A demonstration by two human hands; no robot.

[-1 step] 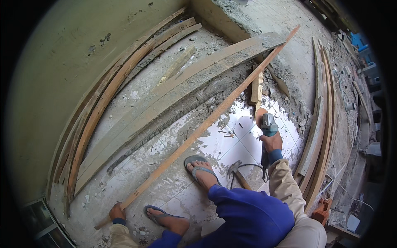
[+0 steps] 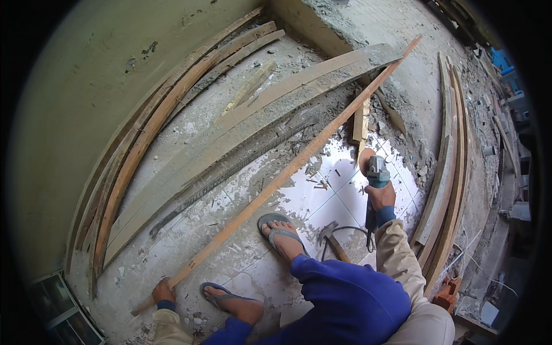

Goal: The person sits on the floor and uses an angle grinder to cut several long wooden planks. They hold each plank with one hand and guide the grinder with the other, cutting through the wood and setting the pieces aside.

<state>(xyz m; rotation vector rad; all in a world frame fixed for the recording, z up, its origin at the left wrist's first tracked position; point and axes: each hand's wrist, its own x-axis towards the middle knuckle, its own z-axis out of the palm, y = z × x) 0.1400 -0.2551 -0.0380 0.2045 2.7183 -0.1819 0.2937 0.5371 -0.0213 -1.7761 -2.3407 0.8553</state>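
Observation:
A long, thin wooden batten (image 2: pixel 270 188) runs slantwise from the lower left to the upper right. My left hand (image 2: pixel 164 290) is closed round it close to its lower end. In my right hand (image 2: pixel 381 196) is an angle grinder (image 2: pixel 377 171), gripped by its body, with a brownish disc (image 2: pixel 365 161) at its far end. The disc is at the near end of a short wood piece (image 2: pixel 361 123) on the tiles, and I cannot tell whether they touch. The batten's far part passes over a broad grey board (image 2: pixel 247 123).
A hammer (image 2: pixel 335 244) lies by my right foot, with the grinder's cord looping beside it. Loose nails (image 2: pixel 321 185) and rubble dot the tiles. Long timbers (image 2: pixel 144 135) are stacked along the left wall, and more planks (image 2: pixel 448 167) lie at the right.
The whole view has shifted slightly. Both hands keep their grips, and the batten and grinder look much the same relative to the floor.

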